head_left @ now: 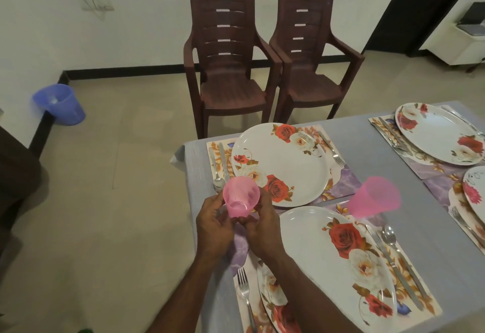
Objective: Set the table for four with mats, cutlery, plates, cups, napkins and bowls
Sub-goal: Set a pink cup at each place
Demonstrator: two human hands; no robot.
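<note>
A pink plastic cup (pixel 240 197) is held between my left hand (pixel 214 221) and my right hand (pixel 259 223) above the table's left edge, its base toward me; both hands curl round its lower part. A second pink cup (pixel 374 197) stands on the grey tablecloth (pixel 367 146) between two place settings. Floral plates lie on patterned mats: one far left (pixel 279 164), one near me (pixel 338 261), one at the far right (pixel 438 133). A fork (pixel 245 296), a knife (pixel 393 261) and a spoon (pixel 389 235) flank the near plate.
Two brown plastic chairs (pixel 231 70) stand side by side beyond the table's far edge. A blue bucket (pixel 60 104) sits on the floor at the left by the wall. A fourth setting's plate (pixel 475 193) is cut off at the right edge.
</note>
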